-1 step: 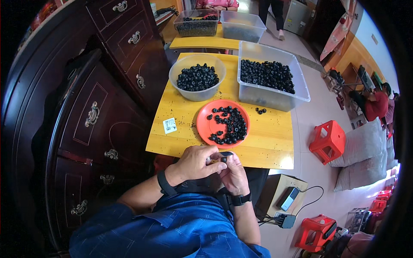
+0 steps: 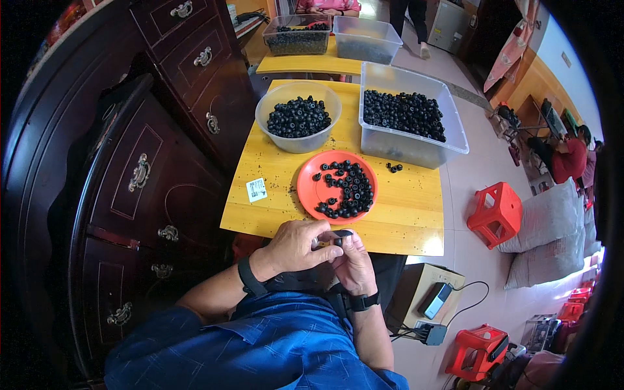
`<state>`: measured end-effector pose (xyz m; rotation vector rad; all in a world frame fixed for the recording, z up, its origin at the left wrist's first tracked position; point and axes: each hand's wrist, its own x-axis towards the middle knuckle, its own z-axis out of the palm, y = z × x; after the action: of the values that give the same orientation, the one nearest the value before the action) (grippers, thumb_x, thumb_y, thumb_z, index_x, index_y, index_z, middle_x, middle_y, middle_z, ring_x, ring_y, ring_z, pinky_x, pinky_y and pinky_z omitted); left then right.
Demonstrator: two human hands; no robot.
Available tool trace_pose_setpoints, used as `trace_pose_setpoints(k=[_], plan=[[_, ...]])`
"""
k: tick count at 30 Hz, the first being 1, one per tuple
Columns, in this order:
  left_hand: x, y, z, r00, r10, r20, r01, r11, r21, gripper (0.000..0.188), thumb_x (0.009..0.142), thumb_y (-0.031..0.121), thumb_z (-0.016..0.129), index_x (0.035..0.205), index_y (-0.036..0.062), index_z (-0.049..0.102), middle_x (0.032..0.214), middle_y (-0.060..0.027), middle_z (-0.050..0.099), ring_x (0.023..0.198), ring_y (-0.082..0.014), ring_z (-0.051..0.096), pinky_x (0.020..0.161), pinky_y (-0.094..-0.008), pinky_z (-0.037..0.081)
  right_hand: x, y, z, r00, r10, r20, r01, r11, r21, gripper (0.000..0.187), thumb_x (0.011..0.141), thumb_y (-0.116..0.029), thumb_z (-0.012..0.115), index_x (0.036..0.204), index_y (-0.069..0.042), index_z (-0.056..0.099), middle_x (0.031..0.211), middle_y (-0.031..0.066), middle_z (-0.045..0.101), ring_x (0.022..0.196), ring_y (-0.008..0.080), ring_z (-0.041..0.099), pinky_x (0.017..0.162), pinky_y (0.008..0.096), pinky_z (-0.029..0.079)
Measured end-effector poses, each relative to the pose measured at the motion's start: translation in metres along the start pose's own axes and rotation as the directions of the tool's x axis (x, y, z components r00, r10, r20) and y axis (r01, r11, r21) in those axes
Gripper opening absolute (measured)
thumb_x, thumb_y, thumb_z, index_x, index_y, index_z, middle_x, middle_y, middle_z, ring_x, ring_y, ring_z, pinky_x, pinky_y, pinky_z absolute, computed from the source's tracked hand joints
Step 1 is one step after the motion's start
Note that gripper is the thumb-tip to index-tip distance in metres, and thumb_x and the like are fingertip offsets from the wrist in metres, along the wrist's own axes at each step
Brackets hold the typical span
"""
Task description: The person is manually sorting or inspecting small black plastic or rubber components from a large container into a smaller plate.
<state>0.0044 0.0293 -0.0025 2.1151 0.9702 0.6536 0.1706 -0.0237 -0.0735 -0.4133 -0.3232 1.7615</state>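
Observation:
My left hand point(image 2: 300, 244) and my right hand point(image 2: 354, 268) meet at the table's near edge, fingers curled together. Between the right fingertips is a small black ring-like part point(image 2: 338, 242). Just above it, a dark piece point(image 2: 342, 233) covers or lies against a fingertip; I cannot tell which. The left fingers are pinched, and something small and pale shows between them, too hidden to name. Beyond my hands lies a round red plate point(image 2: 308, 195), with many small black hollow parts point(image 2: 354, 188) mostly on its right side.
A round translucent bowl point(image 2: 263, 123) and a large clear bin point(image 2: 403, 148), both with black parts, stand farther back on the yellow table point(image 2: 409, 214). Loose parts point(image 2: 394, 168) and a white card point(image 2: 256, 190) lie there. Dark drawers point(image 2: 136, 175) flank the left; a red stool point(image 2: 495, 213) stands right.
My hands have hardly moved. At the back, the walking person's foot has shifted slightly.

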Motion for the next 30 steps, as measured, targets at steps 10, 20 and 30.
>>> trace_pose_setpoints(k=[10,20,30], plan=[[0.001,-0.001,0.002,0.997,0.077,-0.032,-0.073,0.993,0.095,0.041,0.086,0.043,0.072,0.098,0.0044,0.063,0.076,-0.0130,0.067,0.066,-0.0294,0.067,0.060,-0.0385,0.051,0.001,-0.004,0.005,1.000,0.006,0.013,-0.006,0.999,-0.036,0.020,0.098,-0.019,0.062,0.113,-0.006,0.061,0.109,0.0091,0.068,0.097,0.0183,0.066,0.084,0.0336,0.055],[0.002,0.000,0.002,0.992,0.113,-0.063,-0.104,0.987,0.123,0.038,0.088,0.041,0.070,0.085,0.0043,0.059,0.074,-0.0148,0.066,0.067,-0.0341,0.066,0.059,-0.0425,0.050,0.001,0.000,0.001,0.999,0.025,-0.021,-0.026,0.999,-0.029,0.018,0.099,-0.017,0.061,0.112,-0.005,0.061,0.104,0.0065,0.069,0.089,0.0130,0.065,0.077,0.0273,0.053],[-0.001,-0.008,0.008,1.000,0.017,0.009,-0.018,0.993,0.115,0.039,0.092,0.041,0.065,0.079,0.0047,0.059,0.066,-0.0141,0.065,0.063,-0.0363,0.066,0.058,-0.0448,0.050,0.003,0.004,-0.004,0.998,0.019,-0.068,-0.022,0.999,-0.049,0.013,0.098,-0.015,0.061,0.107,-0.005,0.062,0.096,0.0030,0.067,0.079,0.0096,0.062,0.069,0.0221,0.052]])
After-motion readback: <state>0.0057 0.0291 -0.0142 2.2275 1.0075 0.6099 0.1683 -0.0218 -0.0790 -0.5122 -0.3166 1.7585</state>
